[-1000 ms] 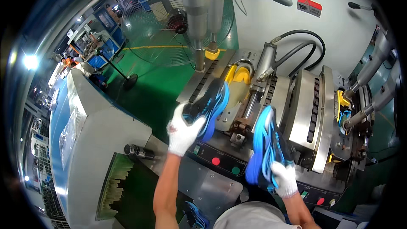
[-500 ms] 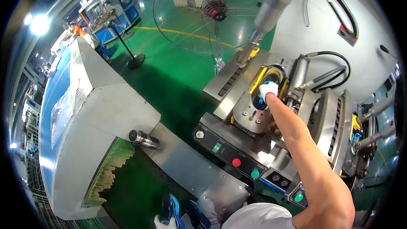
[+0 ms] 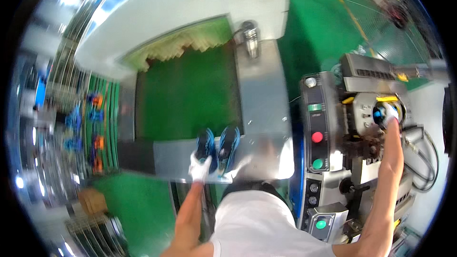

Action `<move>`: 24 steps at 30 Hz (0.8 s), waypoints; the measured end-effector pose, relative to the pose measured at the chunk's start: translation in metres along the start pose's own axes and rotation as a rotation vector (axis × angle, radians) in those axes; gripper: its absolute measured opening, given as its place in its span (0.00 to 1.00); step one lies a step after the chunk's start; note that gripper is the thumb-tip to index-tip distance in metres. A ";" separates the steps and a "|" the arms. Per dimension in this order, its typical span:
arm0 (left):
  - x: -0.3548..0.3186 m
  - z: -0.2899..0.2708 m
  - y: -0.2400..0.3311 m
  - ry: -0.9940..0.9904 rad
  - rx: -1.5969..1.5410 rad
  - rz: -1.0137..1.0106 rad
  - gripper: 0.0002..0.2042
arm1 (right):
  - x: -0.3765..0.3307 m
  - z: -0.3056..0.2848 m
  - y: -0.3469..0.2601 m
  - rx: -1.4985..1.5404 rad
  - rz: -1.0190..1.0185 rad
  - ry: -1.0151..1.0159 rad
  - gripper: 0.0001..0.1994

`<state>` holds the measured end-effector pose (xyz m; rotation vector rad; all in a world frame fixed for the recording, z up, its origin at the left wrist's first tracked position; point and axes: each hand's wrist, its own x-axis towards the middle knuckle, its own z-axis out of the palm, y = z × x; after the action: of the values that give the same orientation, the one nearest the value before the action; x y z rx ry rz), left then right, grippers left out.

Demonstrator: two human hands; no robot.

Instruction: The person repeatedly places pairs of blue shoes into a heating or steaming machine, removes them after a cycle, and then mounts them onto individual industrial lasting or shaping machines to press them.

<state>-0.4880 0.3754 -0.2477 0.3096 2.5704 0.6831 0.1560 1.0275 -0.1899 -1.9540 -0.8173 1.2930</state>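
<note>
Left shoe: dark upper, blue trim; lying on the metal table, toe pointing away from the body and reaching past the inner edge. Grasped at the heel end by the left hand, white-gloved. Right shoe: matching, just beside the first, pointing the same way, free of either hand.

Third shoe: dark with bright blue, seated in the machine at right, on a pale steel plate, near a yellow strip. Mostly covered by the right hand, also gloved; cannot tell whether gripping or merely pressed against it.

Nearer the table: black control panel with red button and green button; below, separate control box, one green button. Black hose looping at far right.

Beyond the table: dark green recess, ragged fringe along the far side, pale housing behind. Metal cylinder near the housing's corner. Cardboard box at lower left, beside green floor. Rack of blue and orange articles at far left, blurred.
</note>
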 end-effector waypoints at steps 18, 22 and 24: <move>0.046 -0.080 -0.002 -0.720 0.096 0.398 0.48 | -0.461 0.232 0.184 -1.447 -0.623 0.000 0.53; 0.157 -0.070 -0.019 -0.600 -0.249 0.631 0.36 | -0.478 0.277 0.252 -1.036 -0.670 -0.272 0.47; 0.237 -0.059 -0.020 -0.374 -0.210 0.673 0.32 | -0.552 0.352 0.243 -1.025 -0.374 -0.405 0.41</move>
<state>-0.7245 0.4112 -0.3011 1.1381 1.9973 1.0003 -0.3155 0.5124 -0.1947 -2.0610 -2.2665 1.1329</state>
